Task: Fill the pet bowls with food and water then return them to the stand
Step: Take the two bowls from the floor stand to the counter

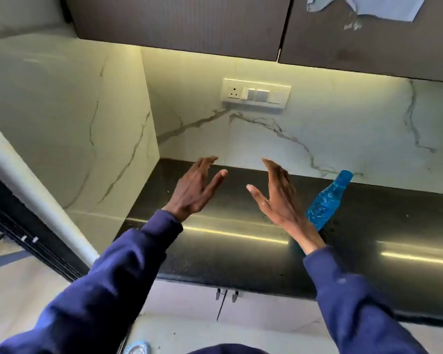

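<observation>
Both my hands are raised over a black stone counter (241, 251), palms turned toward each other, fingers straight and spread. My left hand (196, 189) holds nothing. My right hand (279, 198) is empty too. A blue translucent water bottle (326, 200) with a blue cap stands on the counter just right of my right hand, partly behind my wrist. No pet bowl, food or stand shows in the head view, apart from a pale blue-white thing (137, 348) cut off at the bottom edge by my left sleeve.
A marble backsplash with a socket and switch panel (256, 93) rises behind the counter. Dark upper cabinets (179, 21) hang overhead. A marble side wall (74, 123) closes the left end. Lower cabinet doors with handles (226, 295) sit below the counter edge.
</observation>
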